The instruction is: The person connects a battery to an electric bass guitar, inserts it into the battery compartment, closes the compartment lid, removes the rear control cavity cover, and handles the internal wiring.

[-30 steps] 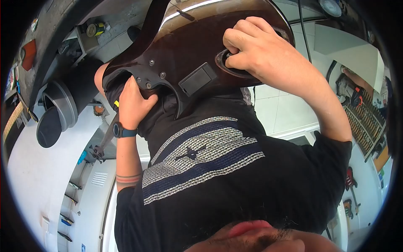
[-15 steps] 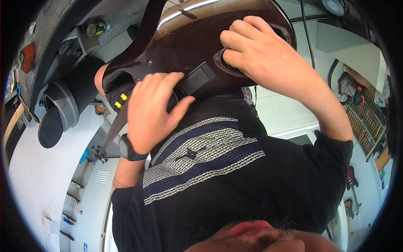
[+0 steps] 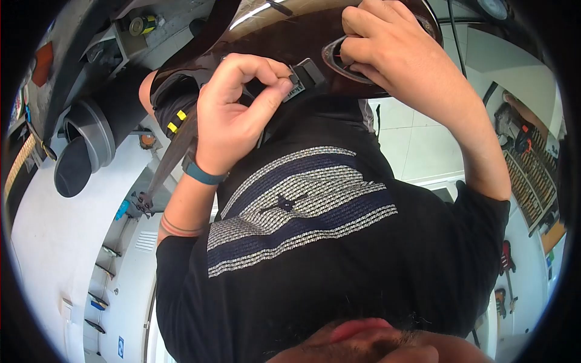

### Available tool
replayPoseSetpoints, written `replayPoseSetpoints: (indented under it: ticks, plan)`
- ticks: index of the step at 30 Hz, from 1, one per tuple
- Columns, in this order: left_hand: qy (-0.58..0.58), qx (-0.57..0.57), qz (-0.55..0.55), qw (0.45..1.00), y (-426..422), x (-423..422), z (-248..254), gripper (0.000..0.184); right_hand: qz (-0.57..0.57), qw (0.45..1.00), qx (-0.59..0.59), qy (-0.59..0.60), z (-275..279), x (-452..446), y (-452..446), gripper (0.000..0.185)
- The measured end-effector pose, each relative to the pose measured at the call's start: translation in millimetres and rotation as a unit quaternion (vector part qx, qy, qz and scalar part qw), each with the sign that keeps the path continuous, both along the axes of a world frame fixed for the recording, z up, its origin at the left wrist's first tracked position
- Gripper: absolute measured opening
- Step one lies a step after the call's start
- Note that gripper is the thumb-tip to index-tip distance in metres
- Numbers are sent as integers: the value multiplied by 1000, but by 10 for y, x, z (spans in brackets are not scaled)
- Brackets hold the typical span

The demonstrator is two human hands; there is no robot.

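Note:
A dark brown, glossy guitar body lies across my lap at the top of the view. My left hand is closed in a pinch, thumb against forefinger, on the end of a small battery with printed lettering. The battery sticks out beside a black battery compartment set in the guitar's edge. The fingers of my right hand are bent into an oval opening in the body. Something red shows inside it. What those fingertips grip is hidden.
Beside my left knee stands a grey bin. A rack of tools and hanging guitars are on the right. A dark cable hangs behind the guitar, and a workbench edge is at upper left.
My left hand has gone from loosely spread fingers by the compartment to a pinch on the battery, which now shows. The guitar and my right hand have shifted slightly up and right.

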State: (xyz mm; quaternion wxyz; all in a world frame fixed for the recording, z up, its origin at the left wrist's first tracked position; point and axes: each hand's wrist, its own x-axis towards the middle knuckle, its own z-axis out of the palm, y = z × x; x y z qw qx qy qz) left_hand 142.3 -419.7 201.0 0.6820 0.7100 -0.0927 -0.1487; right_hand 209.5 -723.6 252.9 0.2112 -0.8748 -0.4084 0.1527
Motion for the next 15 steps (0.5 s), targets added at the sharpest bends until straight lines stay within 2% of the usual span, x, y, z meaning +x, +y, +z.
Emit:
replayPoseSetpoints:
  ticks: [4, 7, 8, 15]
  plan:
    - [-200, 139, -124, 962, 171, 233, 3, 18, -11, 999, -39, 6, 141, -61, 75, 9]
    - [-303, 256, -202, 895, 168, 266, 67, 35, -11, 999, -43, 1, 139, -108, 65, 8]
    - [-321, 288, -237, 871, 227, 278, 107, 45, -10, 999, -41, 3, 132, -107, 76, 8]
    - [-381, 323, -335, 799, 196, 489, 293, 51, -3, 1000, -12, -3, 69, -101, 13, 7]
